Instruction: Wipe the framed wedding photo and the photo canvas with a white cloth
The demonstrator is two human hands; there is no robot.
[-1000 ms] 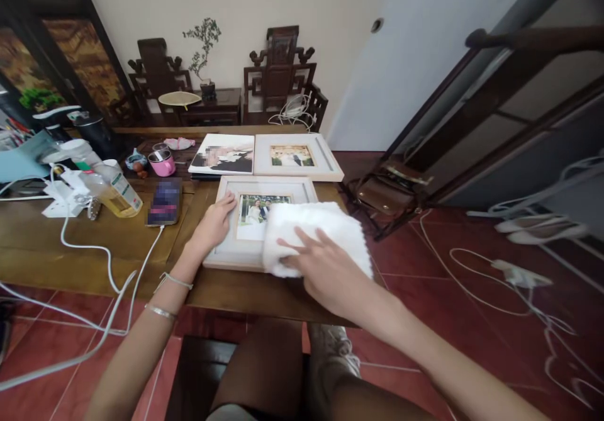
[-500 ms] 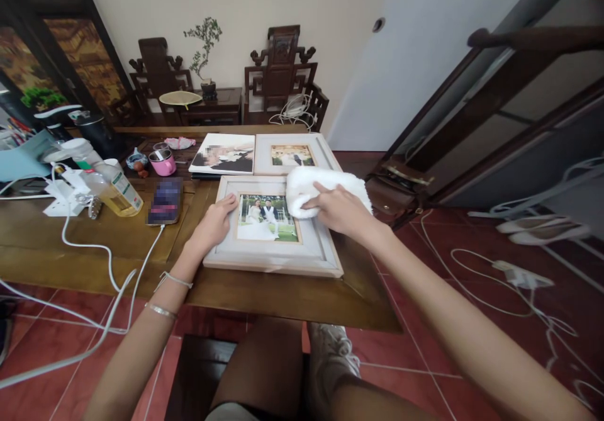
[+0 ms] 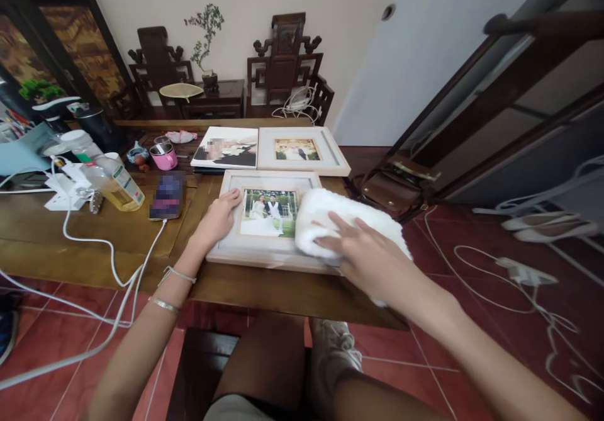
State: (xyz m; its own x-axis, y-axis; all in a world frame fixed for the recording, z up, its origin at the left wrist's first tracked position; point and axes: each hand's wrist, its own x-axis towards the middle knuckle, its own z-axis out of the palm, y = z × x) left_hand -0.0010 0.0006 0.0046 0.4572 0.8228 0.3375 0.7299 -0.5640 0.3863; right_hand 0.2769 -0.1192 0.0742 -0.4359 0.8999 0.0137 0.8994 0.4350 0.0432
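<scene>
A pale picture frame [image 3: 259, 258] lies flat near the table's front edge, with a photo [image 3: 268, 213] of two people in its middle. My left hand [image 3: 221, 214] grips the frame's left side, fingers over the rim. Under my right hand [image 3: 365, 251] is a fluffy white towel [image 3: 318, 213], pressed on the frame's right part and hanging past its right edge. The towel hides the frame's right side and a strip of the photo. Behind it lie a second framed photo [image 3: 337, 158] and a white-edged picture panel [image 3: 240, 138].
Left on the wooden table [image 3: 155, 245] are a phone [image 3: 167, 194] on a white cable, a bottle of yellowish liquid [image 3: 123, 191], a pink mug [image 3: 163, 155] and a white power strip [image 3: 66, 188]. A brown bag [image 3: 396, 188] hangs beyond the table's right end.
My right hand has moved the towel towards me and to the right, from the frame's upper right to its lower right. My left hand keeps its place on the frame.
</scene>
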